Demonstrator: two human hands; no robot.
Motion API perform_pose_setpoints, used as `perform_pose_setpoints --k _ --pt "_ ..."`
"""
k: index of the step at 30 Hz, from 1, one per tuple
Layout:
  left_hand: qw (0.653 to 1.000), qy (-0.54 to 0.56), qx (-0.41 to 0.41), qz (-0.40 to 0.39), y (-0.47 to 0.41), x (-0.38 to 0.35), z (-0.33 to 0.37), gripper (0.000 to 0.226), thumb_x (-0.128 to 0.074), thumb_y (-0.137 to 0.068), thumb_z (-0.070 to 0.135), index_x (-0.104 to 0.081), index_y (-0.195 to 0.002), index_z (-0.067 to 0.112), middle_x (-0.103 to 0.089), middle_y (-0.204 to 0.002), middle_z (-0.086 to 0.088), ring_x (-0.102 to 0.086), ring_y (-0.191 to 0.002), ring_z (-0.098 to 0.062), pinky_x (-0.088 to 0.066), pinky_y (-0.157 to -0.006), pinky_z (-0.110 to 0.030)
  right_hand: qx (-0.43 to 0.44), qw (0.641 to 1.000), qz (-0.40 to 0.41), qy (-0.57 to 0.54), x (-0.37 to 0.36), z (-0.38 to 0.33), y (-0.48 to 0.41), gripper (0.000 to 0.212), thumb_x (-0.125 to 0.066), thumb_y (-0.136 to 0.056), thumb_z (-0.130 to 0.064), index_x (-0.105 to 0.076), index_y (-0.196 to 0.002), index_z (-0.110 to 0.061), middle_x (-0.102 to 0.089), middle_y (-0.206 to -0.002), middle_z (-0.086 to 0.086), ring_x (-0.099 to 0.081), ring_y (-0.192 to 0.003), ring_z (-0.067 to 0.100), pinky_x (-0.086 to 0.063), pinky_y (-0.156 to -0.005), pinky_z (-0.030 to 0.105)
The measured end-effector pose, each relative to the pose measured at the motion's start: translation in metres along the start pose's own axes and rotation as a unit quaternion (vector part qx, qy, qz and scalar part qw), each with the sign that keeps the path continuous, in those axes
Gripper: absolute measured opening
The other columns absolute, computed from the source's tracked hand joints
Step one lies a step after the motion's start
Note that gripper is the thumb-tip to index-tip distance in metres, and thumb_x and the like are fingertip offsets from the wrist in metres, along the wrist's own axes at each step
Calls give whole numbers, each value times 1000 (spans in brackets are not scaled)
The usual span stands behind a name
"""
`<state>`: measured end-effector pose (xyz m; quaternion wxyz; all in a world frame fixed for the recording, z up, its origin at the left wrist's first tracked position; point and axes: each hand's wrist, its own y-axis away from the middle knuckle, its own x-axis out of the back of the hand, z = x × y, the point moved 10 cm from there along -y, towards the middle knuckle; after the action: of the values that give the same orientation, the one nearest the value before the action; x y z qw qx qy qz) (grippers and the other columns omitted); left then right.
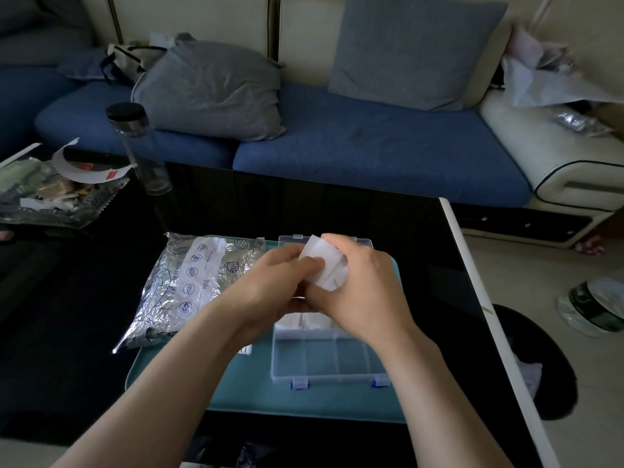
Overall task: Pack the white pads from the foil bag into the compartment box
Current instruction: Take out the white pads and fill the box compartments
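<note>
You hold a small bunch of white pads (326,265) above the far half of the compartment box (331,363); they are thin, pale squares, fanned and slightly crumpled. Your right hand (358,292) curls its fingers round the bunch from three o'clock, and your left hand (270,282) pinches its near edge from nine o'clock. How many pads are in the bunch is hard to make out, since they overlap and your fingers cover their lower parts. Your hands and wrists also hide the box's far compartments and most of its raised lid at twelve o'clock. The box is clear plastic with blue latches on its six o'clock edge and stands open on a teal mat (236,383). More stored pads (310,320) lie in the compartments just under your wrists, and the mat shows through the near row. At nine o'clock from the box, the foil bag (189,282) lies flat, silver and crinkled, with a white label strip printed in blue, half on the mat and half on the black table (67,332). You cannot tell whether its mouth is open.
</note>
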<state>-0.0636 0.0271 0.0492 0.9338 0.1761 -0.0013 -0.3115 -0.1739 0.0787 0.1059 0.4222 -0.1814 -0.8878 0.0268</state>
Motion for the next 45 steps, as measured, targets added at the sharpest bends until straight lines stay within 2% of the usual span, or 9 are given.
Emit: perform_pose_setpoints --k 3,7,16,20,26,31,38,42,45 --pt "995 86 41 -3 1 3 -4 32 -60 -100 17 -68 -125 -1 -69 -125 -30 -68 -97 -34 -58 -99 -58 19 999 -13 -34 0 -3 2 59 -88 -77 -43 -65 -131 -38 -71 -108 -16 -69 -97 7 -62 -77 35" --pt "983 159 70 -58 9 -6 1 39 -49 -101 33 -74 -115 7 -72 -109 -21 -70 -95 -29 -58 -82 -44 61 996 -37 -53 -2 -15 4 75 -92 -75 -40 -60 -143 -41 -70 -121 -20 -66 -108 2 -60 -85 30" --pt "978 180 89 -49 11 -12 -3 63 -42 -107 58 -65 -137 8 -59 -140 -32 -63 -121 -36 -47 -113 -57 68 997 -39 -4 -5 -6 4 94 -76 -70 -74 -50 -153 -37 -57 -144 -22 -56 -130 2 -57 -100 38" --pt "985 152 80 -6 10 -5 -4 62 -49 -106 51 -61 -134 -4 -69 -97 -20 -64 -91 -30 -53 -98 -51 46 997 -53 12 -4 -3 5 107 -84 -68 -72 -38 -160 -40 -51 -155 -19 -51 -139 5 -53 -108 39" --pt "986 157 59 -7 9 -7 3 55 -40 -109 52 -62 -122 3 -73 -79 -12 -70 -67 -21 -64 -67 -37 60 998 5 -16 7 -9 5 58 -93 -68 -55 -58 -112 -40 -70 -112 -18 -67 -98 5 -60 -76 37" --pt "988 149 46 -5 8 -4 2 53 -40 -109 50 -66 -124 7 -74 -89 -13 -70 -77 -24 -62 -80 -46 57 995 -15 -79 1 -7 4 42 -97 -65 -49 -76 -98 -33 -72 -120 -18 -66 -113 -1 -56 -94 25" --pt "984 157 60 60 3 13 -9 44 -42 -109 53 -67 -120 19 -70 -98 -17 -67 -68 -25 -56 -65 -37 -200 926 30 -319 12 37 3 18 -65 -90 -41 -77 -89 -26 -71 -80 -13 -67 -84 11 -52 -69 34" --pt "979 166 72 93 3 19 -13 40 -45 -109 51 -66 -105 17 -74 -101 -19 -73 -74 -28 -59 -63 -37 -318 856 -37 -406 -9 48 13 25 -63 -94 -23 -72 -117 -19 -70 -99 7 -65 -83 22 -50 -69 35" --pt "976 172 44 123 -1 30 -9 37 -44 -110 48 -64 -101 18 -71 -107 -21 -73 -79 -29 -59 -61 -36 -311 851 -22 -422 -12 50 10 43 -64 -90 1 -70 -126 -22 -72 -111 10 -73 -92 23 -57 -66 32"
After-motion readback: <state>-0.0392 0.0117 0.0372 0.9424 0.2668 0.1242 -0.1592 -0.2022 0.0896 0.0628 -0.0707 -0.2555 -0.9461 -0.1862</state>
